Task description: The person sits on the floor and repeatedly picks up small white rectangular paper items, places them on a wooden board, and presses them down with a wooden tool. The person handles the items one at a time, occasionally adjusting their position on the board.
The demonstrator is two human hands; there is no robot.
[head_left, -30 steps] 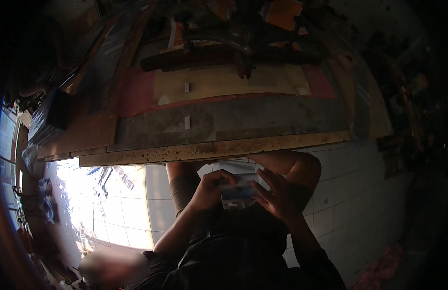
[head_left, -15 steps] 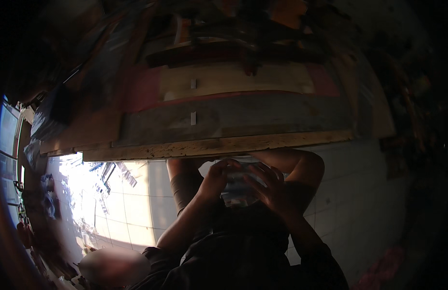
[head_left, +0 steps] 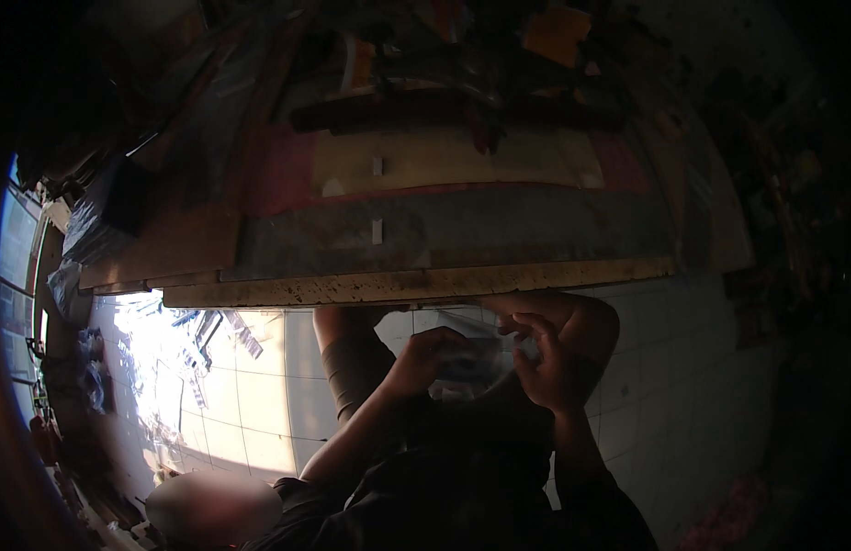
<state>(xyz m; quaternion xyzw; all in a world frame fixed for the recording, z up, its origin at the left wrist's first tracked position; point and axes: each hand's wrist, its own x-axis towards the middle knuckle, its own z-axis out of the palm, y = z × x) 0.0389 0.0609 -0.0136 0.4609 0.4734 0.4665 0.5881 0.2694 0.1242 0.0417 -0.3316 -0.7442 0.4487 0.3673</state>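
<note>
Above my lap, my left hand (head_left: 428, 361) is closed on a thin, see-through plastic-looking piece (head_left: 480, 360), greyish and hard to make out in the dim light. The piece reaches from my left fingers toward my right hand (head_left: 541, 364). My right hand is raised at its right side, thumb and fingers apart and curved. No held thing shows in that hand. Both hands are on my side of the bench edge.
A workbench (head_left: 535, 230) with a worn wooden front edge (head_left: 416, 283) stands before me. Two small pale strips lie on it, one on a light board (head_left: 462, 161). A dark bar (head_left: 554, 112) crosses behind. Strip-like scraps (head_left: 205, 335) litter the sunlit floor at left.
My right hand has drawn off to the right, away from the plastic-looking piece. My left hand has moved slightly down and right with it. The view has shifted a little.
</note>
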